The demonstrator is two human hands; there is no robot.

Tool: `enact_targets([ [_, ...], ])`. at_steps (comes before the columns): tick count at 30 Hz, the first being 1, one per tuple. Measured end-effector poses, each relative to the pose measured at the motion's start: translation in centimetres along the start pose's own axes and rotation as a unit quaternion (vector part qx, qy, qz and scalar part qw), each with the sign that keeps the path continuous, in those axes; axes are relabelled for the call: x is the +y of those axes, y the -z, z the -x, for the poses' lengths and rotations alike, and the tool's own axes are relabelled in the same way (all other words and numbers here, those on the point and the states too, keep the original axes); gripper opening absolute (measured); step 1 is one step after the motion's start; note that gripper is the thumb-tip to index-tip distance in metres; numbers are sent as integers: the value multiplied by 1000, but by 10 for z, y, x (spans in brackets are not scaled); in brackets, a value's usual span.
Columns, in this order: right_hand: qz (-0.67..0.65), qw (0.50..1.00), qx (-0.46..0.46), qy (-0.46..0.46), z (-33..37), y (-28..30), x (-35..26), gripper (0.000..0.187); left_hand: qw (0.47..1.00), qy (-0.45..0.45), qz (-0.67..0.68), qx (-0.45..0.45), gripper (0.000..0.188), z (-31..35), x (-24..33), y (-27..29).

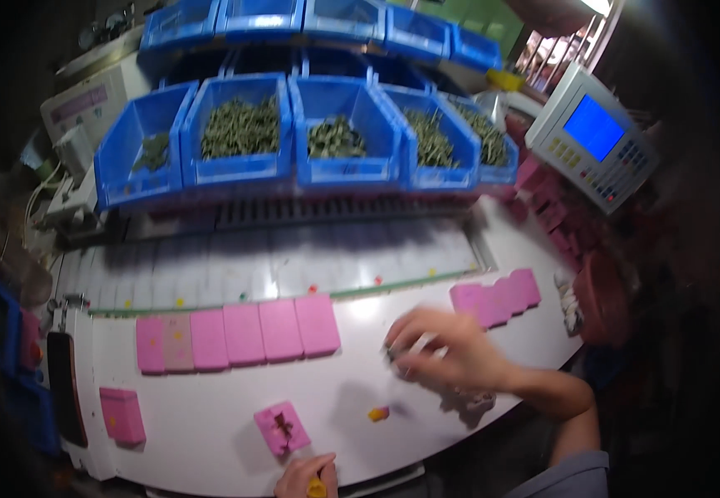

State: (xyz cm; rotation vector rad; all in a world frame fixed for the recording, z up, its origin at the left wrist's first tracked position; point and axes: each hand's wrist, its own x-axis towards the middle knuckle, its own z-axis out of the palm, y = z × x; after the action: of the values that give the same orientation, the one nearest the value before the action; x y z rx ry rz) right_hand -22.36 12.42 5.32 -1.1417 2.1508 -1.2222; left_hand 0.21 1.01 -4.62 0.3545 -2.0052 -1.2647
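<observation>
While the right hand (451,353) hangs over the white tabletop (235,456), slightly blurred, its thumb and forefinger come together at the tips on a small dark piece (390,349), the other fingers loosely curled. Down at the lower edge, here's the left hand (303,476), fingers bent round a yellow object (317,488), mostly hidden, so its kind I can't tell. Just beyond those knuckles lies a pink block (270,413), tilted on the table, a dark bear-like figure (283,427) on its top face. Between the hands sits a little yellow-and-pink piece (378,412), all by itself; a pale, lumpy thing (470,405) lies beneath the right wrist. Farther out, six upright-looking slabs form a pink row (244,335), the second one browner, with another pink box (122,417) to the near left and a stepped pink group (495,299) over right. Behind, five blue bins (238,170) carry green pieces (240,129), and a blue-screened console (594,137) leans at far right!
</observation>
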Motion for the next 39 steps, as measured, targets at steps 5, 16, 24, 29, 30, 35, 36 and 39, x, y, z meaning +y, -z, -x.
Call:
enact_targets([
  [5,44,970,240,-3,-93,160,12,9,999,-22,-23,-8,17,-2,2,-3],
  [16,-10,858,511,54,-206,279,82,18,991,-60,-119,14,9,-3,3,-8],
  [24,162,985,8,59,10,12,12,18,976,33,-64,-204,49,-14,-15,-5],
  [29,132,990,32,-27,73,-64,30,29,936,186,50,-293,32,-23,-2,5],
  [30,132,990,48,-23,75,-71,36,28,933,208,60,-286,29,-25,1,5],
  [35,31,993,110,-8,82,-97,45,22,928,253,143,-234,25,-21,1,2],
  [36,-13,993,117,-12,83,-98,42,21,928,262,161,-211,26,-18,1,0],
  [39,-108,987,119,-10,91,-97,27,22,925,277,207,-159,30,-13,3,-1],
])
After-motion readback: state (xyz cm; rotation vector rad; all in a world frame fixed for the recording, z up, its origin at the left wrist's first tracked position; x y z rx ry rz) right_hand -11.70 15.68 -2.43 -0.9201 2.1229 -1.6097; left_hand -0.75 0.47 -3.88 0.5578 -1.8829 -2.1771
